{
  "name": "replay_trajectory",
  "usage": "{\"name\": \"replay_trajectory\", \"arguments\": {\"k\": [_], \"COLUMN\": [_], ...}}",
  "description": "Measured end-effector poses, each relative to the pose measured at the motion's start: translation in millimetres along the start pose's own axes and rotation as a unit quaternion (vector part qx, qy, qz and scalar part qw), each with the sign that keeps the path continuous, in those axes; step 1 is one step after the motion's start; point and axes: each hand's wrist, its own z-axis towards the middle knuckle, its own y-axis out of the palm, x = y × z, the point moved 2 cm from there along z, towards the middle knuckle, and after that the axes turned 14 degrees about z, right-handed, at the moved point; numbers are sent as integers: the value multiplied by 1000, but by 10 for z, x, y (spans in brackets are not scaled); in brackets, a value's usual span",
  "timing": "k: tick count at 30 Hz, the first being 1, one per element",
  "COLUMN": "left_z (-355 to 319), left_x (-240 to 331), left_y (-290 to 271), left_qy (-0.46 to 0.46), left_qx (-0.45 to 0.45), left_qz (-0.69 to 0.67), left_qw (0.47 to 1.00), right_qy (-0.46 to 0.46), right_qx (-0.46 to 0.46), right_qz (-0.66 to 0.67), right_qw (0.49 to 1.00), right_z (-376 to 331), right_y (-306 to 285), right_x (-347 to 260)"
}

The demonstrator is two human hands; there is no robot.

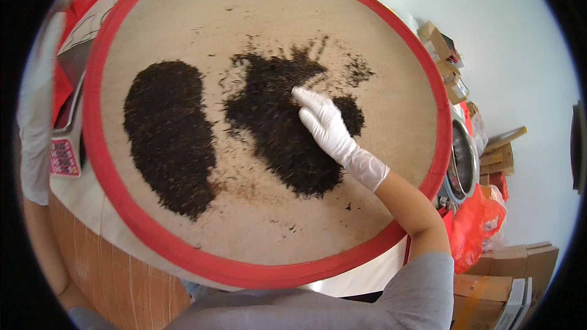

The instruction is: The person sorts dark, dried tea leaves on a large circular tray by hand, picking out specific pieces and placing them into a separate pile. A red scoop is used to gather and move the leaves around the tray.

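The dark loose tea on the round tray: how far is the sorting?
The compact left pile of dark tea leaves looks done. The white-gloved right hand rests on the looser right pile. That pile and the scattered leaves on the red-rimmed round tray remain.

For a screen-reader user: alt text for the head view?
A white-gloved right hand rests flat on a pile of dark tea leaves on a round red-rimmed tray, beside a second pile. The gloved left hand is at the tray's edge.
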Motion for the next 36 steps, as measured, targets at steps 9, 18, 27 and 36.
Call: {"name": "replay_trajectory", "arguments": {"k": [9,18,27,36], "left_z": [-221,-448,-1306,-1209], "left_x": [433,826,1298,1123], "left_y": [3137,3712,2988,2086], "left_qy": [55,101,221,57], "left_qx": [-331,-451,-526,-532], "left_qz": [183,-112,-183,1], "left_qw": [924,880,800,845], "right_qy": [45,-4,112,250], "right_qx": [177,-47,-141,-33], "right_qz": [-455,-36,189,-223], "right_qw": [871,998,965,942], "right_z": [389,524,-348,-778], "right_y": [-1742,-580,-376,-791], "right_x": [1947,1254,201,45]}}
